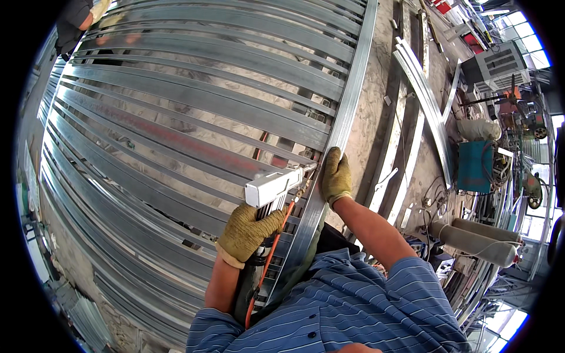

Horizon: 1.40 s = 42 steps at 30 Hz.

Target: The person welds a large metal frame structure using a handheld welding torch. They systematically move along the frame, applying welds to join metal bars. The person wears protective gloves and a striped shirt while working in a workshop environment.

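Left hand in a tan work glove [250,230] curls round the grip of a white, box-headed handheld tool [273,186] just above it, probably heavy and rigid, best held there; right gloved hand [336,177] lies over a long silvery metal rail [348,106], likely stiff and slick, grip tightness unclear

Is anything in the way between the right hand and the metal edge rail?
Nothing visible: the gloved right hand rests on the rail. To its left, the orange hose runs past the left hand holding the white tool.
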Each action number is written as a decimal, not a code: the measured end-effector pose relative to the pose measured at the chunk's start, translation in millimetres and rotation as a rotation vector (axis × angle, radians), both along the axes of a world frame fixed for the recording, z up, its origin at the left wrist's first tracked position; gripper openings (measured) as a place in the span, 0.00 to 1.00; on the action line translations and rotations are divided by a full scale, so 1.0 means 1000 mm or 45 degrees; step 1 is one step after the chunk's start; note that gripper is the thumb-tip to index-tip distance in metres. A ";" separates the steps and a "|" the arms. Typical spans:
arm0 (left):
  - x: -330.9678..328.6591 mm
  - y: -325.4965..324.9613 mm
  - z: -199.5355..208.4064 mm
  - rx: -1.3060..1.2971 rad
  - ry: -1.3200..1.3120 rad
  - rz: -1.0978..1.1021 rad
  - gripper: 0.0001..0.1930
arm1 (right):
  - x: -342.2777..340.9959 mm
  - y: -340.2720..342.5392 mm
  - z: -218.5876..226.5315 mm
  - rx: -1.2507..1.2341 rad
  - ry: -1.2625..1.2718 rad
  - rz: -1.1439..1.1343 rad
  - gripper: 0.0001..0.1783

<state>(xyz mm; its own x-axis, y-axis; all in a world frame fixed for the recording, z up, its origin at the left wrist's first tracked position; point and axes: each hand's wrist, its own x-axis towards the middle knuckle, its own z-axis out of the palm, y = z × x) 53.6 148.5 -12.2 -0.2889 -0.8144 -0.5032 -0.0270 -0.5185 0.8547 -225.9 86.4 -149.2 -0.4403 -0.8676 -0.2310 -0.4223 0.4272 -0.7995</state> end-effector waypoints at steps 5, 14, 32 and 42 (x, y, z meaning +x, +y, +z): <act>-0.001 -0.001 0.003 -0.017 0.013 -0.004 0.18 | -0.002 -0.001 -0.005 -0.010 0.041 0.004 0.40; -0.003 -0.004 0.008 -0.044 0.001 -0.054 0.18 | -0.002 0.000 -0.005 0.020 0.041 -0.001 0.41; -0.002 -0.002 0.009 -0.077 -0.013 -0.073 0.21 | 0.015 -0.003 0.028 0.010 -0.147 -0.076 0.35; -0.004 -0.002 0.010 -0.054 -0.048 -0.093 0.20 | 0.013 -0.001 0.024 -0.017 -0.047 -0.051 0.36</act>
<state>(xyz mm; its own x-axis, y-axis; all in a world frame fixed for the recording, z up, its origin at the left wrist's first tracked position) 49.9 146.4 -2.3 -0.3300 -0.8128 -0.4801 -0.0960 -0.4770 0.8736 -213.2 85.8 -125.4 -0.4659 -0.8527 -0.2363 -0.3754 0.4323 -0.8198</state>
